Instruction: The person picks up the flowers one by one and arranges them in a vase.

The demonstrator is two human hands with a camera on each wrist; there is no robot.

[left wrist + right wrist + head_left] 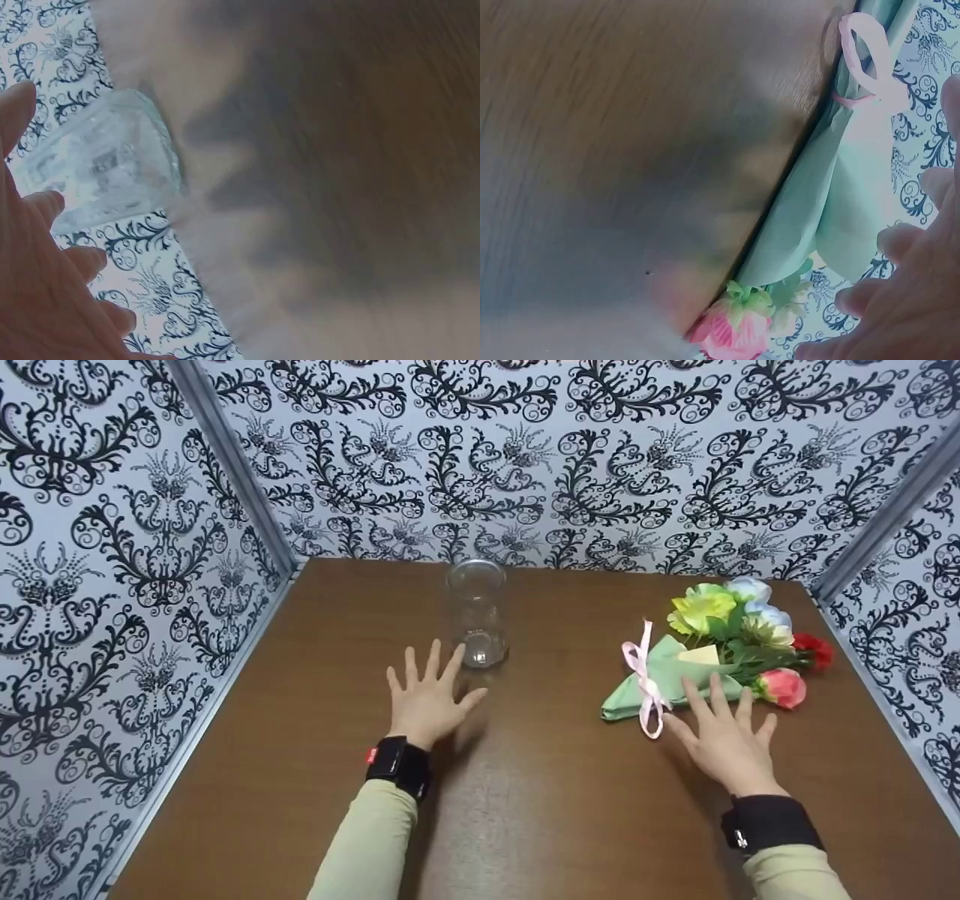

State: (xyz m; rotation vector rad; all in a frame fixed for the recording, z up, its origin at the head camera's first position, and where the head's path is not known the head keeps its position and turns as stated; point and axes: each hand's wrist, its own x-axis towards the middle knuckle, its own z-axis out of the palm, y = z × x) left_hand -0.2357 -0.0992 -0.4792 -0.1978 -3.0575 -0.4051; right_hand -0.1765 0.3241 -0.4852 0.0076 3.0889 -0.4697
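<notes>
Right hand [727, 750], spread, empty, is nearer the bouquet [677, 669], which lies at twelve o'clock, axis eight to two

I'm counting: one left hand [426, 703], one right hand [729, 746], two black wristbands [776, 823], two pale sleeves [367, 836], one clear vase [478, 611], one bouquet [739, 656], one pink ribbon [643, 679], one pink flower [784, 688], one brown table [540, 810]!
</notes>
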